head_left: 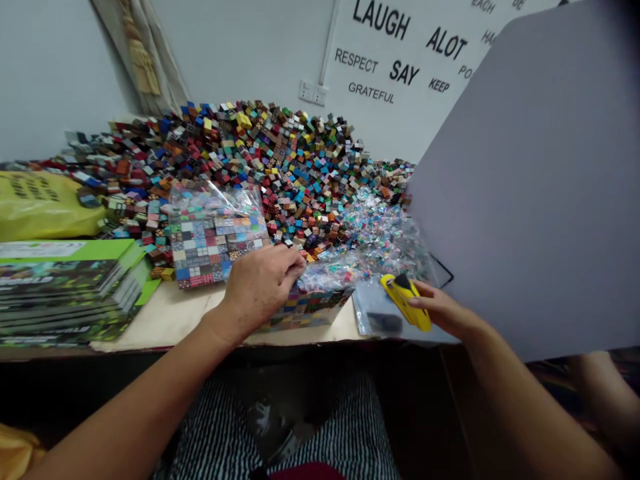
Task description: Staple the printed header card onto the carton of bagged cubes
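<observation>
The right hand grips a light, stiff yellow utility knife by its body just above the table, while the left hand pinches soft, slippery clear plastic wrap beside a printed box.

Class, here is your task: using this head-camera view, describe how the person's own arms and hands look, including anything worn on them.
The left forearm and right forearm are bare, with no sleeve, watch or bracelet in view. The left grip and right grip wear no gloves, and no rings can be made out. No cables or markings show.
</observation>
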`<state>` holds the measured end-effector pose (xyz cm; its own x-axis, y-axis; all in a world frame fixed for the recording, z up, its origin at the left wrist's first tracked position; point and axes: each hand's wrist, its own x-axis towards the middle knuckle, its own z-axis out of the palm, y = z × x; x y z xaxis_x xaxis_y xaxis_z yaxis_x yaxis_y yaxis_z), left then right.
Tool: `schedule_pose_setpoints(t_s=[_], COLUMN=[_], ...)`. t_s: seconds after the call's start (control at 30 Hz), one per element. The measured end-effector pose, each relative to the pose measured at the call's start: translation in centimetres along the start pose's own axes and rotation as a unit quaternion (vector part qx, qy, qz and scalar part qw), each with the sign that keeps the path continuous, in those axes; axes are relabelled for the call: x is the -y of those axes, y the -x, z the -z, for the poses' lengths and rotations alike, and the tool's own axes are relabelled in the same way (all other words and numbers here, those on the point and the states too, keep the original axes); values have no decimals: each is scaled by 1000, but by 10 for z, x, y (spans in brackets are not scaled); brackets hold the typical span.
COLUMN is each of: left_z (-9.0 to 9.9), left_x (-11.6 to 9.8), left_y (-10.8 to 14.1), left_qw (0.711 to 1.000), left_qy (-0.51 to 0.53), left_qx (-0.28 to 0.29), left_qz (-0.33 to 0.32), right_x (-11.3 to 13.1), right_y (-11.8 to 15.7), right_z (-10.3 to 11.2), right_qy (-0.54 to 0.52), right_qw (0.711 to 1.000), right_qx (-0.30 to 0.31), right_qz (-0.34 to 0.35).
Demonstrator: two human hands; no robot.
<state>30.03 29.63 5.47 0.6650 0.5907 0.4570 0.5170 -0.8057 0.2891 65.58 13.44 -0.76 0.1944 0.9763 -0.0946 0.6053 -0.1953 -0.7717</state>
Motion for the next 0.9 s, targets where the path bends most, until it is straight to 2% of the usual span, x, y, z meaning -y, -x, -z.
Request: schedule_pose_setpoints(t_s=[0.13, 0.3, 0.4, 0.63, 0.77, 0.9], left_z=[1, 1, 0, 0, 0, 1], left_x=[0, 0, 2, 5, 5, 4], left_y=[-1, -1, 0, -2, -2, -3], left_qw=[1000, 1000, 1000, 1000, 1000, 1000], left_qy=[-4, -9, -3, 8, 7, 10], left_qx=[0, -3, -8, -7, -4, -1], left_qz=[-3, -5, -16, -11, -4, -2], right_x=[11, 4, -12, -45, -48, -39], right_y=[-23, -33, -21, 11, 13, 20], right_z=[3, -25, -31, -23, -29, -35], right_qy=[175, 284, 294, 262, 245, 230], right_qw=[984, 957, 954, 955, 953, 948], right_qx=[-13, -36, -59, -136, -176, -210], right_qz=[13, 42, 28, 5, 19, 67])
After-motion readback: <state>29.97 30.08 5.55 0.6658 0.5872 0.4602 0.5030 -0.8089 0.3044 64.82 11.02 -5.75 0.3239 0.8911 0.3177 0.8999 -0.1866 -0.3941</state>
